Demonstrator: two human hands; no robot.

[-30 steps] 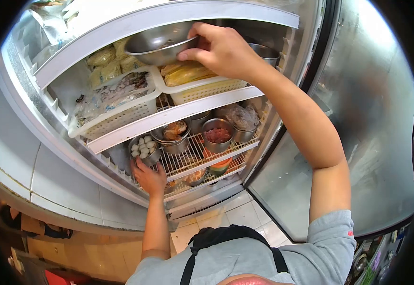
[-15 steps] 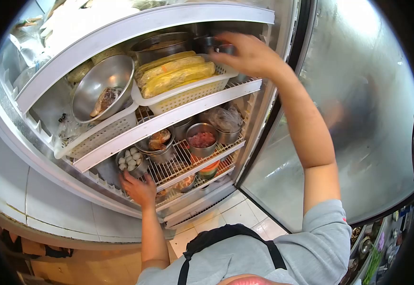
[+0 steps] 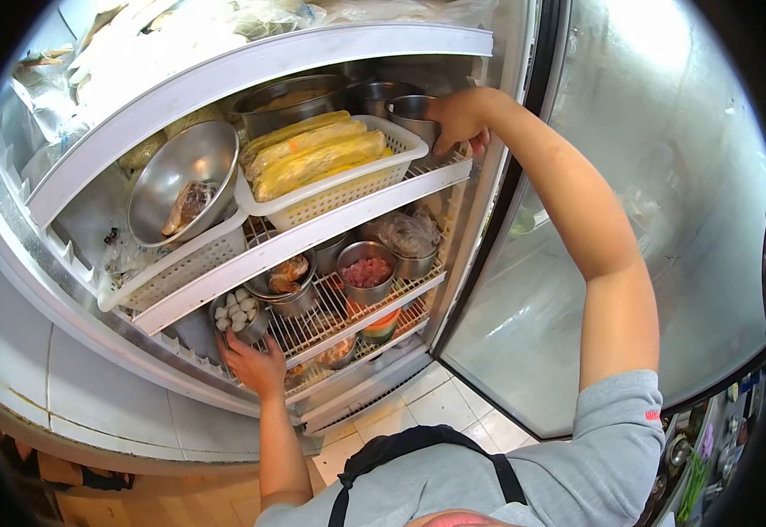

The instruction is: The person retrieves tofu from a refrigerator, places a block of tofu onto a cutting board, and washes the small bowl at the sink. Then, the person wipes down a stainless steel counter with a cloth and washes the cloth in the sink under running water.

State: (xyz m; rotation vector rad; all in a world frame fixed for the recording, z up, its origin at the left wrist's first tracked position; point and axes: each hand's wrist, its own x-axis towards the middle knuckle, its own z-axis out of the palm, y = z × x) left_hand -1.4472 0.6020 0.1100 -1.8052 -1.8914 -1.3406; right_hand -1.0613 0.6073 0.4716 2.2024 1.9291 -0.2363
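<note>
My left hand [image 3: 256,362] is at the lower shelf, its fingers and thumb around the front of a round metal container [image 3: 256,330] of white balls. Up on the right, my right hand [image 3: 464,119] grips the rim and side of a metal container [image 3: 413,114], whose contents I cannot make out. Left of that container stands a white perforated basket [image 3: 339,195] with long yellow wrapped packs [image 3: 317,156]. Beside the white balls are a metal bowl with a brownish piece of food [image 3: 288,274] and a metal container of pink chopped meat [image 3: 367,272].
A large metal bowl [image 3: 194,158] tilts over another white basket [image 3: 177,268]. A pot [image 3: 291,98] stands behind the yellow packs. The glass door [image 3: 523,307] hangs wide to the right. Shelf front rails [image 3: 313,230] run across the fridge.
My right hand has come down and closed on the metal container at the right end of the upper shelf. My left hand stays at the container of white balls. The view has shifted slightly.
</note>
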